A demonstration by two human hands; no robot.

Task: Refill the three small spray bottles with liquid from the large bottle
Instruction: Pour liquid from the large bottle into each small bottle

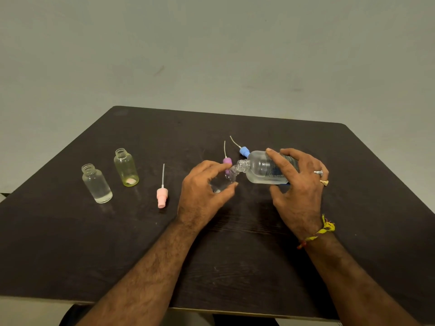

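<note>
We tip large bottle (266, 167) leftward in right hand (297, 184), mouth meeting neck of small bottle (226, 178) gripped tilted by left hand (204, 187).

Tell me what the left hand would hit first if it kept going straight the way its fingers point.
The left hand, already gripping a small bottle, would probably meet the large bottle's neck first; depth is unclear.

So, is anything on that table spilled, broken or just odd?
No spill shows. One oddity: the yellowish bottle has a pale pinkish scrap at its bottom, unlike the clear bottle beside it. The three spray tops, such as the pink one, lie loose on the table.
</note>
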